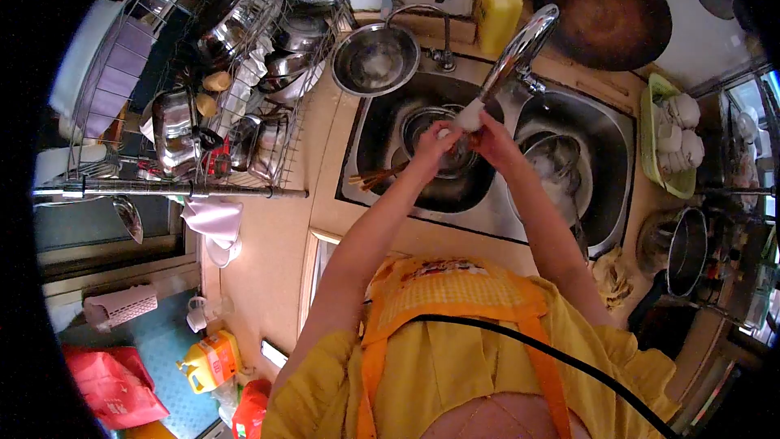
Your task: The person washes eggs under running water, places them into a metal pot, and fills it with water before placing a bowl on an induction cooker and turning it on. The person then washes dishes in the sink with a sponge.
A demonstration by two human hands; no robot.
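Left hand [435,145] and right hand [491,138] are partly curled near the white faucet tip [469,116]; whether either grips anything cannot be determined. A metal bowl [412,125] sits below them in the left basin [380,132].

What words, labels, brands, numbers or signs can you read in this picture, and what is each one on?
No text here is clear enough to quote.
Red glossy bag: pale marks, too blurred to read.
Yellow plastic jug with an orange label: print too small to read.
Orange-and-yellow checked cloth apron: a dark print, too blurred to tell whether it is lettering.
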